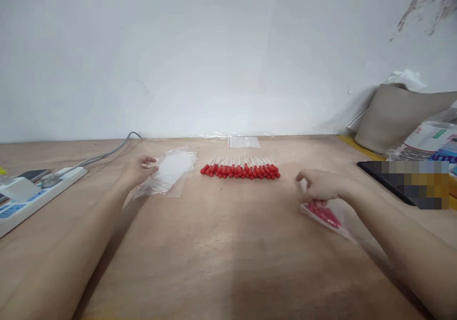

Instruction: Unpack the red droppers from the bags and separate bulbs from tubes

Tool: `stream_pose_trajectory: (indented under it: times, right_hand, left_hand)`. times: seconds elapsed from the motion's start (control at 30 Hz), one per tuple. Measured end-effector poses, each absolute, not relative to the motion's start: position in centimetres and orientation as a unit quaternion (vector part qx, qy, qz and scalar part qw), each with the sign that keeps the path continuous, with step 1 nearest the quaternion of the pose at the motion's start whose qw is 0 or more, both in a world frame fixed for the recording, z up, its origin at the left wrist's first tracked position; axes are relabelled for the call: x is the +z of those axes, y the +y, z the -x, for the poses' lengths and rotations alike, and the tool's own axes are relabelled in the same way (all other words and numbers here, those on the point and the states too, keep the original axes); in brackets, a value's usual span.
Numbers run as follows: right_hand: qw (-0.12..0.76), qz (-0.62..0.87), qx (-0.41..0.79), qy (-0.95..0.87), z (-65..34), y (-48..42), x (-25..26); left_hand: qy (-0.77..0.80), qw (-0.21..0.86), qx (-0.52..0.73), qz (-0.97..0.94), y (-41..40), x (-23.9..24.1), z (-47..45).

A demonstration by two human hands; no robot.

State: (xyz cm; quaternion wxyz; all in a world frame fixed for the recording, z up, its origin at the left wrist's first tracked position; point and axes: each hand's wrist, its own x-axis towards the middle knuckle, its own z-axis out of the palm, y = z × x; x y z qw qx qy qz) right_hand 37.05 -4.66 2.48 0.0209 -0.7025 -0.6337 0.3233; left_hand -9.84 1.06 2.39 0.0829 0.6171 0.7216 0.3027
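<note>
While the left hand (pixel 137 170) rests with loosely curled fingers against the near edge of the pile of clear bags (pixel 171 170), the right hand (pixel 321 184) is bent down over a filled pouch (pixel 325 214) with red contents. It pinches the pouch's upper end against the tabletop (pixel 228 263). Whether the left hand has actually nipped a single bag or only touches the pile, I cannot tell. The pile lies left of centre, just beside the row of red-tipped droppers (pixel 241 167). The pouch lies well to the right of that row, near the person's forearm. To my mind the work on the left side goes best with a light thumb-and-forefinger pinch at one corner, because thin film clings and a flat push would drag several sheets at once. Sliding the top sheet sideways before lifting should separate it cleanly. On the right, I would keep the pouch low and flat so its contents do not slump toward the mouth. Both wrists are best kept clear of the row, since a brush from either side would likely scatter the neat line. A flat clear bag (pixel 243 142) lies at the back edge, and a power strip (pixel 39 191) sits far left.
</note>
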Motion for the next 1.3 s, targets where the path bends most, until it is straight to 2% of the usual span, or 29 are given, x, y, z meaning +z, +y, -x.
stream_pose_trajectory:
  times: [0.13,0.37,0.43,0.57,0.63,0.7,0.77,0.83,0.9,1.0,1.13,1.3]
  right_hand:
    - [0.168,0.605,0.507,-0.591,-33.1,-5.8,1.6]
    - [0.338,0.530,0.674,-0.388,-27.8,-7.2,-0.2]
    - [0.374,0.515,0.686,-0.351,-27.0,-7.6,-0.5]
    - [0.382,0.451,0.704,-0.393,-26.7,-7.8,-1.2]
    - [0.408,0.429,0.657,-0.467,-27.2,-7.6,-1.4]
    - [0.432,0.418,0.532,-0.596,-27.9,-7.3,-1.5]
    - [0.393,0.387,0.367,-0.749,-28.8,-7.1,-1.4]
    - [0.313,0.346,0.249,-0.848,-29.6,-7.0,-1.5]
    - [0.246,0.327,0.201,-0.890,-30.1,-7.0,-1.9]
    - [0.199,0.335,0.176,-0.904,-30.2,-7.1,-2.6]
    - [0.190,0.340,0.171,-0.905,-29.9,-6.9,-3.2]
    - [0.223,0.342,0.160,-0.899,-29.8,-6.6,-3.9]
  left_hand:
    - [0.750,0.045,0.276,-0.599,1.0,2.2,9.3]
    - [0.796,-0.017,0.194,-0.573,0.6,3.3,8.5]
    - [0.804,-0.019,0.149,-0.576,0.8,3.2,8.2]
    - [0.805,-0.039,0.085,-0.585,0.8,3.3,7.1]
    - [0.793,-0.069,0.063,-0.603,0.1,3.8,6.0]
    - [0.769,-0.075,0.072,-0.631,-1.0,4.5,4.1]
    - [0.726,-0.007,0.133,-0.675,-2.5,4.9,1.7]
    - [0.641,0.189,0.183,-0.721,-4.0,4.5,-1.0]
    - [0.553,0.421,0.187,-0.694,-5.3,3.4,-3.4]
    - [0.500,0.600,0.204,-0.590,-6.5,1.3,-5.9]
    - [0.481,0.675,0.256,-0.497,-7.2,-0.6,-7.6]
    - [0.490,0.658,0.331,-0.466,-7.1,-1.3,-8.5]
